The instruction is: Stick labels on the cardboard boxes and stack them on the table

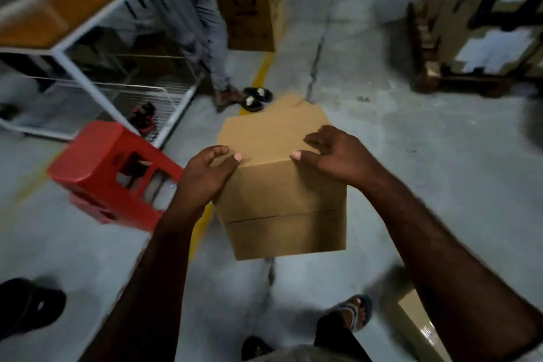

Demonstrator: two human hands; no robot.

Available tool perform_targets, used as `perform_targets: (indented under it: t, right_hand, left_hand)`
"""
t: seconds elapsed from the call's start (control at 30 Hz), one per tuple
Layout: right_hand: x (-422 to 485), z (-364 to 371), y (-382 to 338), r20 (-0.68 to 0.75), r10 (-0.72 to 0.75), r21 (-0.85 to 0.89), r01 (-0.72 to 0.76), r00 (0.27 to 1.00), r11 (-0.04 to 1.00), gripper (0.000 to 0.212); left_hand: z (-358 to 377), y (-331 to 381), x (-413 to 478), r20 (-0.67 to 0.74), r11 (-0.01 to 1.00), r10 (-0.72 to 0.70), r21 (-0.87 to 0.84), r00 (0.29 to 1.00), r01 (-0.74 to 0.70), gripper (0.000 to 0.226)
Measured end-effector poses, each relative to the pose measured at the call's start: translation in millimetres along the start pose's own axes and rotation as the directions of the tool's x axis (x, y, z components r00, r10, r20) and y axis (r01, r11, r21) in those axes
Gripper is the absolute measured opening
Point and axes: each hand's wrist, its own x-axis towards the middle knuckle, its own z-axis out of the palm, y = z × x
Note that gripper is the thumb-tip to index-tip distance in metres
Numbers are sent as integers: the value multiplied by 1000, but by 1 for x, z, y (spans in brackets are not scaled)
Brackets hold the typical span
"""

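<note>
Fingers [219,152] of the left hand [205,176] are curled over the near-left top corner of the cardboard box [282,203]. Those of the right hand [332,153] are clamped on its near-right top edge, with both thumbs pressed to the top face. The cardboard box is held between the two hands over the grey floor [411,185]. Nearer than the box, a sandalled foot [354,314] is seen. Left of the box, a red stool [111,167] is seen. Just beyond the box, black sandals [258,98] are left on the floor. Farther beyond it a tall carton [249,0] is stood, and a white-framed counter [67,9] is set far to the left.
</note>
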Motion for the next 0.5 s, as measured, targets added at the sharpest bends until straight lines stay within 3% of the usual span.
perform_targets:
  t: [0.1, 0.17, 0.27, 0.4, 0.5]
  right_hand:
    - [-9, 28, -67, 8, -95, -16, 95, 995, 995, 68]
    - [-14, 47, -116, 43, -166, 2, 166, 985, 986, 70]
    - [-24, 80, -190, 104, -303, 52, 299, 947, 953, 70]
    - [-38, 137, -281, 188, -497, 65, 494, 847, 867, 66]
    - [-49, 184, -345, 264, -613, 84, 616, 745, 783, 63]
  left_hand:
    - [-76, -17, -39, -83, 997, 2, -82, 997, -9, 50]
    - [-128, -28, -69, -161, 980, 3, -194, 987, -34, 39]
    - [-200, -50, -113, -348, 935, -55, -346, 936, -74, 40]
    - [-273, -87, -166, -585, 869, -176, -471, 791, -155, 55]
    - [-317, -107, -207, -707, 874, -257, -461, 658, -154, 45]
